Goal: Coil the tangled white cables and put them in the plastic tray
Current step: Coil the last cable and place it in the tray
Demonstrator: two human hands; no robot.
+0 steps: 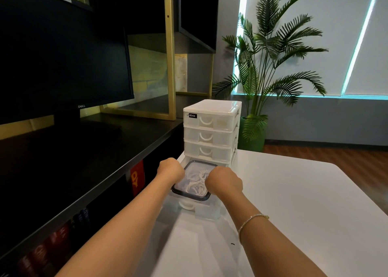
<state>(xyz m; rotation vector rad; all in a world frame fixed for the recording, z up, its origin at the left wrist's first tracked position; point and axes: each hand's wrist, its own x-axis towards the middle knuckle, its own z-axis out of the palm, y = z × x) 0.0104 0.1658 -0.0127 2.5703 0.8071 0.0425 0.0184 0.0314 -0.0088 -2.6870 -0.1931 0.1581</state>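
Note:
A clear plastic tray (190,197) with a dark rim holds loops of white cables (196,182). It sits over the pulled-out bottom drawer (198,211) of a white drawer unit (211,129). My left hand (171,171) grips the tray's left side. My right hand (223,183) grips its right side. Both hands show their backs to me, with the fingers curled down over the rim and mostly hidden.
The drawer unit stands at the far left edge of a white table (294,203). A black desk (84,150) with a dark monitor (63,66) runs along the left, with books below. A potted palm (273,66) stands behind the table.

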